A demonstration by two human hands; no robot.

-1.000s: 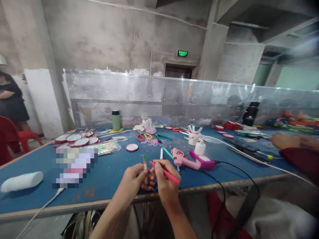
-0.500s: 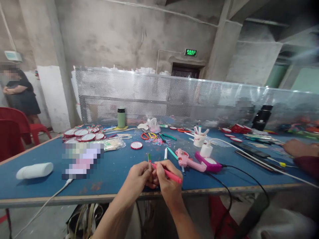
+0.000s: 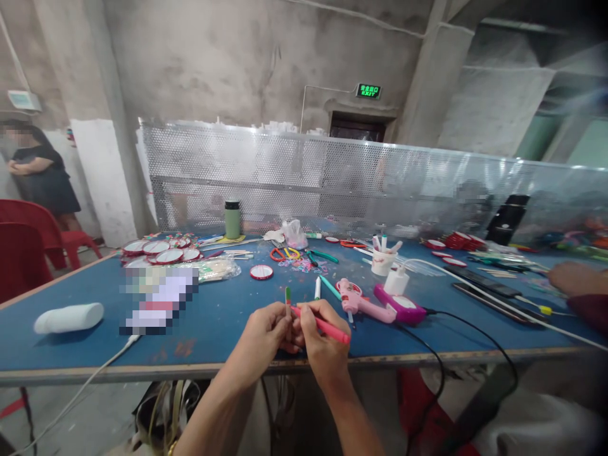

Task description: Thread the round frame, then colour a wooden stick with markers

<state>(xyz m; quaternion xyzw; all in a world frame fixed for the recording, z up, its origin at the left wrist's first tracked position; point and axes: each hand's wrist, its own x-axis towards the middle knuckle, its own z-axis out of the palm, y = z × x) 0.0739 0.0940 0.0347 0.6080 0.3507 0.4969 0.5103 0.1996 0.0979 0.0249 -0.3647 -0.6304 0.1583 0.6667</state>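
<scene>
Both forearms come up from the bottom edge bare, with no sleeves reaching the wrists. The left hand [image 3: 266,332] and the right hand [image 3: 319,342] wear no gloves or rings (a gold-coloured bangle [image 3: 170,448] shows low on the left arm).

A blue table [image 3: 213,329] carries round mirrors [image 3: 156,248], scissors [image 3: 281,254] and a green flask [image 3: 232,220]. A pink glue gun [image 3: 357,302] lies near the front.

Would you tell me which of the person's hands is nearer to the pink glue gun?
Right. The right hand, holding a red marker, sits just left of the pink glue gun; the left hand is farther left, holding a stick.
</scene>
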